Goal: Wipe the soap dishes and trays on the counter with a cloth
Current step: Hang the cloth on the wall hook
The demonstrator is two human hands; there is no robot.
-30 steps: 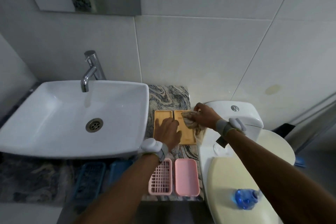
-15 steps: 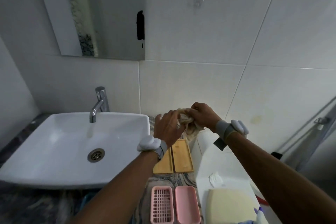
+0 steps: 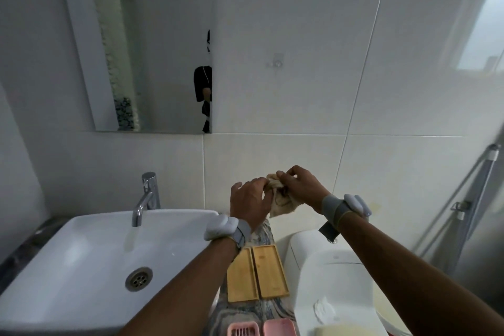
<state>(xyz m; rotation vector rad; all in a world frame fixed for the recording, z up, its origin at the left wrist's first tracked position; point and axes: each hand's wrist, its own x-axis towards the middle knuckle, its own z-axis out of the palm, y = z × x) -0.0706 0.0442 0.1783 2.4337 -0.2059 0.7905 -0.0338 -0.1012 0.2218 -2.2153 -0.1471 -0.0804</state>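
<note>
I hold a crumpled beige cloth up in the air in front of the wall tiles, well above the counter. My left hand grips its left side and my right hand pinches its top right. Below my arms, two bamboo trays lie side by side on the marbled counter. Nearer to me, at the bottom edge, a pink slotted soap dish insert and a pink soap dish are partly cut off by the frame.
A white basin with a chrome tap fills the left. A white toilet tank stands right of the counter, with a small crumpled white scrap on it. A mirror hangs above the basin, and a hose hangs at right.
Both hands have lifted off the bamboo trays and now hold the cloth in the air between them. The view has tilted up toward the wall and mirror.
</note>
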